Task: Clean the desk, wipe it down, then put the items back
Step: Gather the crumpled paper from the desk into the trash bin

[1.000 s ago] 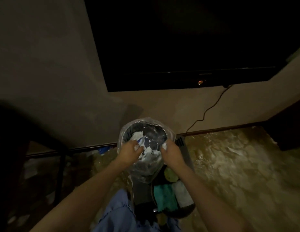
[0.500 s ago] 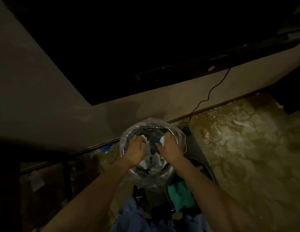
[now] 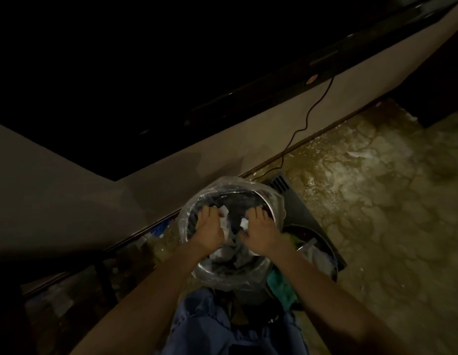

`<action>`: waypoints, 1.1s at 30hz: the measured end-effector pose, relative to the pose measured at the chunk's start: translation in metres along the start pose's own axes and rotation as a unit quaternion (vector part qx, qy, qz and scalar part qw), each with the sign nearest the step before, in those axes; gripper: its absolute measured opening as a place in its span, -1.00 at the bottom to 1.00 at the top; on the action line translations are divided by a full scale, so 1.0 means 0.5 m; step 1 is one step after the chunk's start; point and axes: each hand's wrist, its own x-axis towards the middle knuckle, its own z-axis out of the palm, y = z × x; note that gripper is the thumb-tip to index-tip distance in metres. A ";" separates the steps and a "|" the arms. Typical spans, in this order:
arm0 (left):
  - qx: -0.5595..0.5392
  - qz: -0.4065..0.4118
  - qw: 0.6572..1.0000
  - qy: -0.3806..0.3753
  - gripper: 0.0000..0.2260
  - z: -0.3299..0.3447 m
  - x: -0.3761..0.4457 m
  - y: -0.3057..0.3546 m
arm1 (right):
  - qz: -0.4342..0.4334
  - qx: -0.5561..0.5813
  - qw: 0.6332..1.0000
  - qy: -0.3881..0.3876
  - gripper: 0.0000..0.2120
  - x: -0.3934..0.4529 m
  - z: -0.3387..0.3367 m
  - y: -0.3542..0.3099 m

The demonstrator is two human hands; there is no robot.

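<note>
A round waste bin [image 3: 267, 210] lined with a clear plastic bag [image 3: 224, 181] stands on the floor just in front of me. Crumpled white paper scraps [image 3: 224, 252] and dark rubbish lie inside it. My left hand [image 3: 208, 230] and my right hand [image 3: 262, 233] both reach into the bin's mouth, fingers stretched forward and pressing down on the rubbish. A white scrap shows beside each thumb. The light is dim, so I cannot tell whether any scrap is pinched.
A teal cloth [image 3: 281, 286] lies in a dark round tub [image 3: 330, 248] to the bin's right, over a dark panel with vent slots [image 3: 280, 181]. A black TV [image 3: 171, 60] hangs above, its cable [image 3: 307, 119] running down the wall. Patterned floor [image 3: 389, 213] spreads right.
Both hands have pushed deeper into the bin, from the near rim toward its middle. My view has tilted, so the TV now slants across the top.
</note>
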 end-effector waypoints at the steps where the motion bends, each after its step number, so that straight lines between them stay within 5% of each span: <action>1: 0.014 0.001 1.000 -0.007 -0.62 0.006 0.002 -0.004 | -0.009 -0.021 1.000 -0.007 -0.53 -0.002 0.006 0.002; 6: 0.049 -0.017 0.997 -0.064 -0.72 0.029 0.011 -0.031 | -0.021 -0.085 0.994 -0.063 -0.49 -0.005 0.034 0.000; 12: 0.066 -0.015 0.997 -0.038 -0.70 0.021 0.000 -0.040 | -0.014 -0.011 0.998 -0.059 -0.53 -0.017 0.009 -0.001; 23: 0.025 -0.035 0.996 0.075 -0.75 -0.065 -0.123 0.031 | -0.086 -0.004 0.996 -0.010 -0.65 -0.083 -0.150 -0.002; 33: -0.003 -0.095 0.980 0.175 -0.81 0.012 -0.383 0.072 | -0.233 -0.085 0.968 -0.025 -0.65 -0.246 -0.167 -0.015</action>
